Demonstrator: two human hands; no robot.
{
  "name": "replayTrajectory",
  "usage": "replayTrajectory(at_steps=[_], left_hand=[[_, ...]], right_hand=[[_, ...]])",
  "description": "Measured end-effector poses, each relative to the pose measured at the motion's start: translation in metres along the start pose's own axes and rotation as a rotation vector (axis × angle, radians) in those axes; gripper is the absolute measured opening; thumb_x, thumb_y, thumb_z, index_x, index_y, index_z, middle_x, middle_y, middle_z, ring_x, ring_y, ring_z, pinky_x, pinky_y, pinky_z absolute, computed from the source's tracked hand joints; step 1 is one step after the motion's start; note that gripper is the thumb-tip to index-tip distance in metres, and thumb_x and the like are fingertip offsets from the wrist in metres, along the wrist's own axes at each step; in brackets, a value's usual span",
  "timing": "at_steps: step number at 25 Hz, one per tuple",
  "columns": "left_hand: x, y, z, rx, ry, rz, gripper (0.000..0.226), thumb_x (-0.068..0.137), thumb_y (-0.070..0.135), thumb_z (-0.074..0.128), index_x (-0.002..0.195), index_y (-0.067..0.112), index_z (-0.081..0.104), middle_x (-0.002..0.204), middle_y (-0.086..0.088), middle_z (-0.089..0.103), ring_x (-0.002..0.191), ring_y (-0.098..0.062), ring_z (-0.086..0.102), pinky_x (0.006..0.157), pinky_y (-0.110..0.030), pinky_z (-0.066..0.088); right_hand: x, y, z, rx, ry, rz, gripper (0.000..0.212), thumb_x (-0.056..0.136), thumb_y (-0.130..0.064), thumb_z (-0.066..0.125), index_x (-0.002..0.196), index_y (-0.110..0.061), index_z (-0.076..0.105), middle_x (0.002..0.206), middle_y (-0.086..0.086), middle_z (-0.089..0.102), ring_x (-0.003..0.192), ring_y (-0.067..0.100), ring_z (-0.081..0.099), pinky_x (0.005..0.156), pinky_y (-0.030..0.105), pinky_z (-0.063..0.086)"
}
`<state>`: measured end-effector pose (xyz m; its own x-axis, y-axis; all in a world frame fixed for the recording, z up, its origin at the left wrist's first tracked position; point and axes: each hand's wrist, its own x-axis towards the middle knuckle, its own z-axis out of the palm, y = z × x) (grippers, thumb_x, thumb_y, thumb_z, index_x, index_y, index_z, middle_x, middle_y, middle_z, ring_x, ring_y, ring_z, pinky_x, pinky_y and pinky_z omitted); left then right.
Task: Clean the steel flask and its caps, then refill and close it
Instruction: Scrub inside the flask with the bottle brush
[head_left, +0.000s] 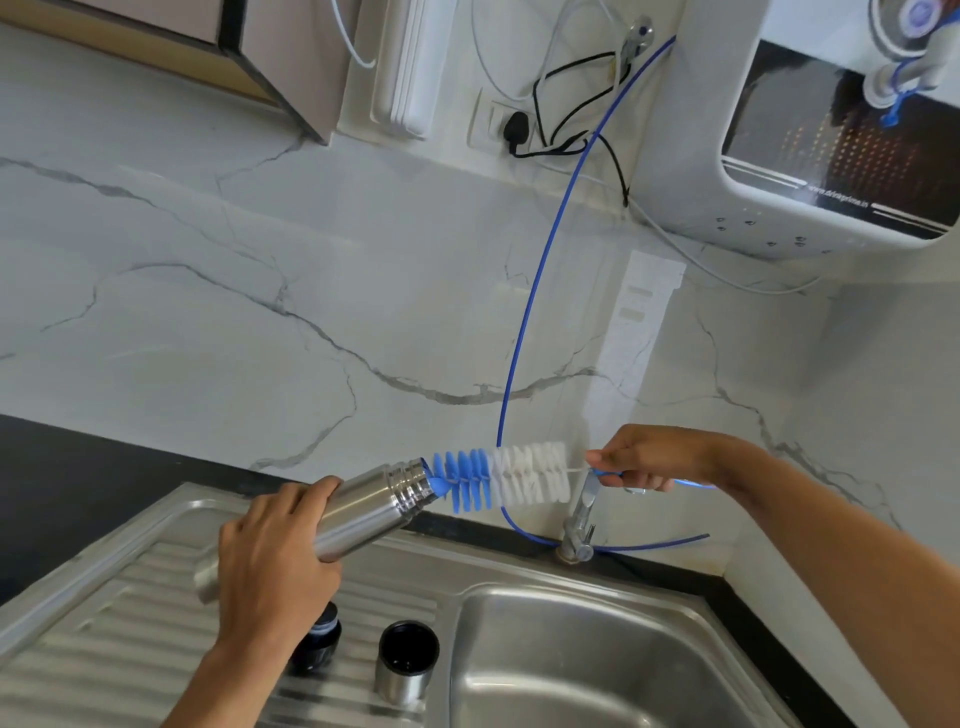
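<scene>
My left hand (270, 561) grips the steel flask (363, 506) around its body and holds it tilted above the drainboard, its open mouth pointing up and right. A bottle brush (498, 480) with blue and white bristles has its blue tip at the flask's mouth. My right hand (644, 460) pinches the brush's thin handle at the far end. On the drainboard below stand the black inner cap (319, 644) and the steel outer cap (408, 660), open side up.
The steel sink basin (597, 670) lies at the lower right, with the tap (579, 525) behind it. A blue tube (524, 332) curves down the marble wall. A white water purifier (810, 156) hangs at the upper right. Dark countertop (62, 467) runs along the left.
</scene>
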<state>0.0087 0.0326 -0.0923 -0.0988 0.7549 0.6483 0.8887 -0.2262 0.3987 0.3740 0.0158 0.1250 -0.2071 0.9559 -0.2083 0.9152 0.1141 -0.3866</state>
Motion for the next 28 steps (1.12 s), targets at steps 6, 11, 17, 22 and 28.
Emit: replayTrajectory(at_steps=[6, 11, 17, 22, 28], left_hand=[[0.000, -0.004, 0.003, -0.046, -0.002, -0.035, 0.092, 0.037, 0.008, 0.093, 0.125, 0.019, 0.067, 0.097, 0.000, 0.067, 0.087, -0.031, 0.063, 0.070, -0.044, 0.046], [-0.001, -0.002, 0.002, -0.047, -0.016, -0.012, 0.092, 0.038, 0.010, 0.093, 0.125, 0.021, 0.066, 0.096, 0.002, 0.067, 0.084, -0.029, 0.063, 0.069, -0.042, 0.047], [-0.001, -0.002, 0.001, -0.021, -0.015, 0.030, 0.092, 0.037, 0.010, 0.096, 0.124, 0.022, 0.067, 0.095, 0.003, 0.068, 0.083, -0.026, 0.064, 0.068, -0.040, 0.047], [0.001, -0.009, 0.003, -0.028, -0.015, -0.027, 0.092, 0.039, 0.011, 0.095, 0.126, 0.023, 0.066, 0.095, 0.004, 0.067, 0.085, -0.026, 0.063, 0.070, -0.042, 0.048], [-0.001, -0.006, 0.008, -0.037, -0.017, -0.019, 0.092, 0.040, 0.012, 0.094, 0.126, 0.023, 0.066, 0.095, 0.004, 0.067, 0.085, -0.025, 0.063, 0.071, -0.041, 0.047]], right_hand=[[0.007, 0.002, 0.004, -0.436, 0.398, -0.295, 0.038, 0.084, -0.064, 0.058, 0.097, -0.031, 0.072, 0.087, -0.016, 0.071, 0.080, 0.003, 0.064, 0.077, 0.022, 0.051], [0.003, 0.003, 0.007, -0.372, 0.367, -0.208, 0.043, 0.094, -0.057, 0.048, 0.085, -0.025, 0.074, 0.069, -0.022, 0.065, 0.068, -0.001, 0.059, 0.073, 0.010, 0.045], [-0.001, 0.013, 0.008, 0.131, -0.075, 0.058, 0.049, 0.100, -0.056, 0.050, 0.070, -0.019, 0.057, 0.058, 0.000, 0.033, 0.051, 0.014, 0.022, 0.049, 0.024, 0.023], [0.006, 0.010, 0.026, -0.232, 0.261, -0.104, 0.042, 0.094, -0.062, 0.051, 0.086, -0.022, 0.065, 0.069, -0.009, 0.056, 0.058, 0.006, 0.048, 0.060, 0.019, 0.042], [0.004, 0.007, 0.019, -0.739, 0.714, -0.349, 0.052, 0.095, -0.064, 0.032, 0.091, -0.027, 0.068, 0.082, -0.014, 0.066, 0.073, 0.009, 0.059, 0.065, 0.020, 0.043]])
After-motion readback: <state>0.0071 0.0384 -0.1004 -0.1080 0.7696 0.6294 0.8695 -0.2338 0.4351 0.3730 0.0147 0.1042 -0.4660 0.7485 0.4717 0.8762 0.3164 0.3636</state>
